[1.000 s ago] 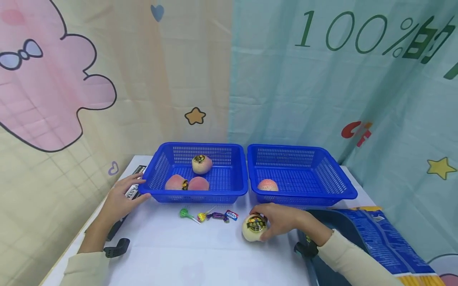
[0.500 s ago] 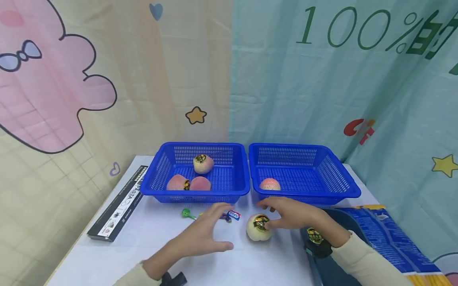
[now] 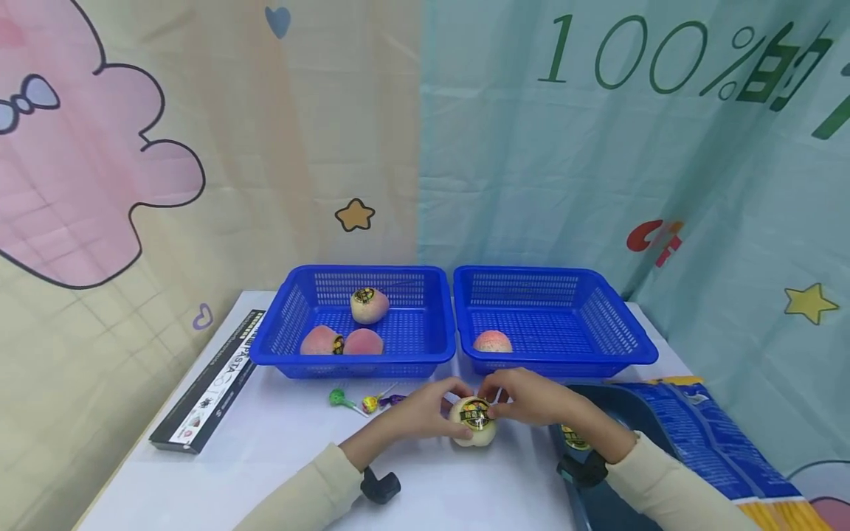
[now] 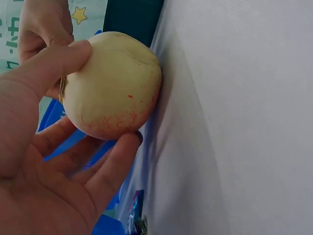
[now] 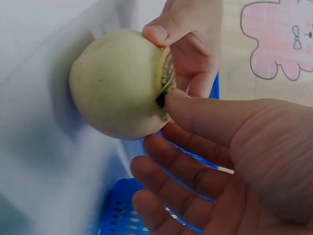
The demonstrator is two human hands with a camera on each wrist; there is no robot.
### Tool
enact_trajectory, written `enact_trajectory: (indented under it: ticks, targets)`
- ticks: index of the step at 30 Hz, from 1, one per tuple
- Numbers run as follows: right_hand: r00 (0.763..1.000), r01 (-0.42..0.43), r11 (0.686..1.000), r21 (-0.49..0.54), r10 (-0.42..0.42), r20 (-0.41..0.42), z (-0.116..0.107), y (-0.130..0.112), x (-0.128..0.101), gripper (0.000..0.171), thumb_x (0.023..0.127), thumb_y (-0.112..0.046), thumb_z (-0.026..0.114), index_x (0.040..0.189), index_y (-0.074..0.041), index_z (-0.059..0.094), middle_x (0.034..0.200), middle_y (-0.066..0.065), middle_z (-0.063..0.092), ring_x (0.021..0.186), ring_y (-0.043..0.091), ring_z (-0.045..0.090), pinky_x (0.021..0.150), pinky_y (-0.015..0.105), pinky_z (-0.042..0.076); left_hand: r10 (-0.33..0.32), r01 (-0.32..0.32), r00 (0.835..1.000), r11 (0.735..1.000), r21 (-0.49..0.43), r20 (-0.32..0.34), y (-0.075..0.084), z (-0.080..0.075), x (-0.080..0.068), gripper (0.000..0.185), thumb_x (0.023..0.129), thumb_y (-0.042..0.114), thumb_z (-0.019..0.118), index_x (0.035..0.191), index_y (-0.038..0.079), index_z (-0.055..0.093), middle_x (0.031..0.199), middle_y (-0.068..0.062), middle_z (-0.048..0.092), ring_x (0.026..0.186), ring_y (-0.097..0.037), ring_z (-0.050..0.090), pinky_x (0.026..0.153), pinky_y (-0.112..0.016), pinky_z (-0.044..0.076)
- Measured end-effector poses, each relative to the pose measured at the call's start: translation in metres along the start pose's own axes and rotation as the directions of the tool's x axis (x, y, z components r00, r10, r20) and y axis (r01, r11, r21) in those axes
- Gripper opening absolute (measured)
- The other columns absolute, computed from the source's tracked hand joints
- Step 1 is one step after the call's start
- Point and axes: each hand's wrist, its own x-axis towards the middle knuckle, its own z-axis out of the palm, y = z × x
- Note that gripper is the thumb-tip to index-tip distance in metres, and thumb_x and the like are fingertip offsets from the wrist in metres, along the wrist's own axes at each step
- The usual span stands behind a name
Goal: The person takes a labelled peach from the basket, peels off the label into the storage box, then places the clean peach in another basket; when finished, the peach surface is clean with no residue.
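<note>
A pale yellow peach point(image 3: 474, 436) with a red-speckled side point(image 4: 115, 90) is held low over the table between both hands. It bears a round black-and-gold sticker point(image 3: 474, 414), seen edge-on in the right wrist view. My left hand point(image 3: 425, 410) grips the fruit from the left, thumb on one side and fingertips on the other. From the right, my right hand point(image 3: 531, 397) sets its thumb tip on the sticker's edge point(image 5: 168, 71), with the index fingertip against the peach and the other fingers loosely curled beside it.
Behind stand two blue baskets: the left one point(image 3: 358, 366) holds three peaches, the right one point(image 3: 564, 364) one. Lollipops point(image 3: 337, 397) and a purple candy point(image 3: 393, 399) lie before them. A pasta box point(image 3: 206, 391) is left; a dark bin point(image 3: 614, 402) and blue bag point(image 3: 704, 442) are right.
My left hand has left the left basket's rim and come across to grip the peach. My right hand has shifted from holding the peach's side to its sticker's edge.
</note>
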Motion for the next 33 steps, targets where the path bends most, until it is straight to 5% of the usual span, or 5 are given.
enact_trajectory:
  ticks: [5,15,24,27,33]
  targets:
    - [0.998,0.012,0.999,0.03,-0.01,-0.055,0.006,0.001,0.003,0.01,0.094,-0.008,0.072,0.103,-0.011,0.069,0.092,-0.009,0.064,0.083,0.013,0.061,0.069,0.026,0.054,0.029,-0.028,0.999,0.998,-0.06,0.029,-0.008,-0.004,-0.005,0.048,0.083,0.017,0.085,0.124,0.015,0.059,0.128,-0.002,0.062,0.102,-0.015,0.067,0.082,-0.024,0.056]
    - [0.991,-0.023,0.999,0.048,0.029,-0.131,0.014,-0.004,0.009,0.009,0.092,-0.003,0.072,0.095,-0.011,0.07,0.085,-0.009,0.063,0.077,0.013,0.059,0.063,0.026,0.053,0.067,-0.066,0.998,0.996,0.064,-0.016,-0.012,0.0,-0.007,0.062,0.074,0.026,0.093,0.122,0.013,0.057,0.111,0.002,0.067,0.09,-0.008,0.066,0.075,-0.023,0.056]
    - [0.985,-0.077,0.982,0.175,0.102,-0.137,0.016,-0.006,0.015,0.008,0.089,-0.006,0.076,0.09,-0.011,0.07,0.08,-0.006,0.064,0.075,0.015,0.059,0.062,0.028,0.053,0.069,-0.065,0.997,0.994,0.093,-0.039,-0.012,-0.001,-0.008,0.062,0.072,0.028,0.094,0.117,0.016,0.054,0.112,0.001,0.067,0.09,-0.008,0.066,0.074,-0.023,0.055]
    - [0.979,-0.132,0.95,0.284,0.169,-0.11,0.017,-0.007,0.015,0.008,0.09,-0.005,0.074,0.088,-0.009,0.068,0.08,-0.002,0.063,0.075,0.017,0.058,0.063,0.029,0.052,0.071,-0.066,0.997,0.992,0.105,-0.043,-0.013,0.0,-0.008,0.062,0.072,0.029,0.094,0.116,0.017,0.053,0.111,0.002,0.066,0.089,-0.007,0.065,0.073,-0.023,0.055]
    - [0.98,-0.164,0.821,0.546,0.2,-0.007,-0.007,-0.008,-0.002,0.009,0.096,-0.012,0.066,0.097,-0.004,0.061,0.09,0.006,0.062,0.088,0.028,0.058,0.074,0.04,0.053,0.083,-0.076,0.995,0.99,0.117,-0.052,-0.013,0.002,-0.009,0.062,0.073,0.032,0.093,0.116,0.016,0.052,0.103,0.003,0.064,0.084,-0.008,0.063,0.069,-0.024,0.054]
